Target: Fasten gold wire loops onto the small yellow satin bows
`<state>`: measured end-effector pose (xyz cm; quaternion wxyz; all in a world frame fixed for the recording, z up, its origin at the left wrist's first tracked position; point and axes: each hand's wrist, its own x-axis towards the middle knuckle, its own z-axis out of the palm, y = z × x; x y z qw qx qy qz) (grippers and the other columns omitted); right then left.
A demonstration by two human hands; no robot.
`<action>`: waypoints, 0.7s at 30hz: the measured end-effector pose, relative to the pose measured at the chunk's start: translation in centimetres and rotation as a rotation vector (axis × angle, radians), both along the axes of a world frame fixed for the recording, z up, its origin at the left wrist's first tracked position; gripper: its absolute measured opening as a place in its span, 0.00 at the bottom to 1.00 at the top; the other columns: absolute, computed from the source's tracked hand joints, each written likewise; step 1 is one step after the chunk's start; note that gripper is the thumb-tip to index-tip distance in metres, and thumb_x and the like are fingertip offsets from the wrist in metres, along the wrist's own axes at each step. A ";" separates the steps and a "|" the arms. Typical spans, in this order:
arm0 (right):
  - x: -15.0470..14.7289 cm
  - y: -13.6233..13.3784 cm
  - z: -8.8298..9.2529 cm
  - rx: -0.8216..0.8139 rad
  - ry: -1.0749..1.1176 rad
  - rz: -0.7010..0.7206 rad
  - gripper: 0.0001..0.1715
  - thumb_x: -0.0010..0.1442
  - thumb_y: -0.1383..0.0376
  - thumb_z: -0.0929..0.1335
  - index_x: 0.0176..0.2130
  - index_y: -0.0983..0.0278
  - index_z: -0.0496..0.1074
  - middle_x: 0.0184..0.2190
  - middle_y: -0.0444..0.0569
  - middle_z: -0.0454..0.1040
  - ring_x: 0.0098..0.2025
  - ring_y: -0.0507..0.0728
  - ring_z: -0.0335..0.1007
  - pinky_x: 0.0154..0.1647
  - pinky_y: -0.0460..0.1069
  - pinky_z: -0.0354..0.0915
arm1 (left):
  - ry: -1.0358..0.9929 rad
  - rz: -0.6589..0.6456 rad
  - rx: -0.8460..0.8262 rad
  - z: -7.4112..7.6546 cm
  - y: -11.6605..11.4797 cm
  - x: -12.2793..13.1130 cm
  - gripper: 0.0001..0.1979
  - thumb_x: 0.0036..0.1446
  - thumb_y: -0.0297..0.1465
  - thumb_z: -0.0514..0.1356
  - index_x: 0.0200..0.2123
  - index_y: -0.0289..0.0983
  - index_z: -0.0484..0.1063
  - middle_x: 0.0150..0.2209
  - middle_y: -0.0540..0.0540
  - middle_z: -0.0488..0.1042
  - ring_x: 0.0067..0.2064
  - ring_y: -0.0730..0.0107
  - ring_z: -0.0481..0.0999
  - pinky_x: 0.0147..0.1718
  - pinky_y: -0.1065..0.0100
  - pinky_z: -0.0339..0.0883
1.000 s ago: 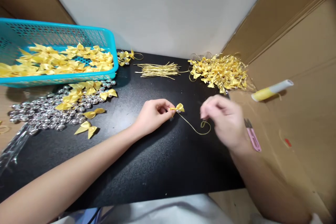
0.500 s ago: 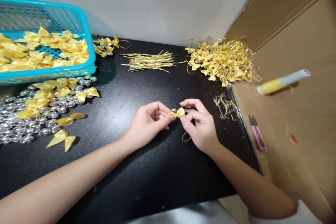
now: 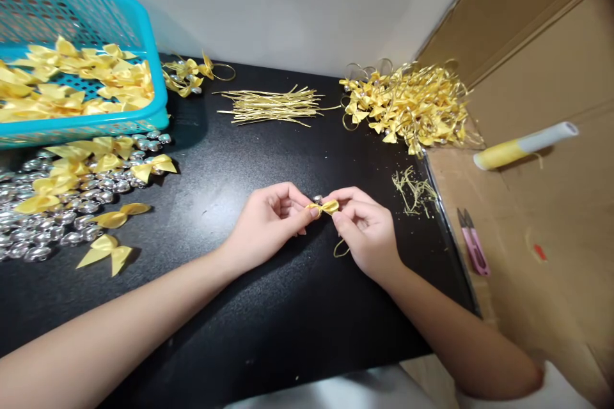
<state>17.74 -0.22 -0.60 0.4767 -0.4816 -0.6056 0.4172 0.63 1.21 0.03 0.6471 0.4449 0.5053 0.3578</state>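
Note:
Between my two hands is a small yellow ribbon bow, with a silver bell-like bead just behind it. My left hand pinches the bow's left side between thumb and fingers. Thumb and forefinger of my right hand are closed at the bow's right end. A loop of gold cord hangs below the right fingers; where it joins the bow is hidden.
A blue basket of yellow bows stands at the left, above silver beads and loose bows. Gold cords lie behind my hands. Finished-looking bows, cord scraps, pink snips and a ribbon roll are at right.
My right fingers have come closer together on the bow, the forefinger now near the bead. The bow looks narrower. The view has shifted slightly.

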 end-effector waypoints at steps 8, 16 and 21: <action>0.0 -0.1 -0.1 0.022 -0.011 0.000 0.18 0.54 0.72 0.67 0.16 0.63 0.62 0.34 0.49 0.76 0.38 0.55 0.75 0.41 0.51 0.70 | 0.020 0.002 0.016 0.0 0.0 0.0 0.13 0.47 0.35 0.70 0.26 0.34 0.69 0.25 0.49 0.77 0.21 0.79 0.70 0.21 0.76 0.66; 0.0 -0.1 -0.1 0.024 -0.017 0.013 0.17 0.54 0.72 0.67 0.17 0.63 0.63 0.34 0.49 0.76 0.37 0.54 0.74 0.41 0.51 0.70 | 0.008 0.001 0.024 -0.1 -0.1 0.0 0.14 0.47 0.36 0.70 0.27 0.34 0.70 0.25 0.49 0.77 0.21 0.79 0.71 0.22 0.77 0.66; 0.0 -0.1 -0.2 0.029 -0.016 0.008 0.18 0.54 0.72 0.67 0.17 0.63 0.62 0.34 0.49 0.76 0.38 0.55 0.74 0.41 0.52 0.70 | 0.013 0.011 0.025 -0.1 0.0 0.1 0.15 0.45 0.36 0.71 0.26 0.34 0.69 0.24 0.49 0.77 0.21 0.79 0.70 0.21 0.76 0.66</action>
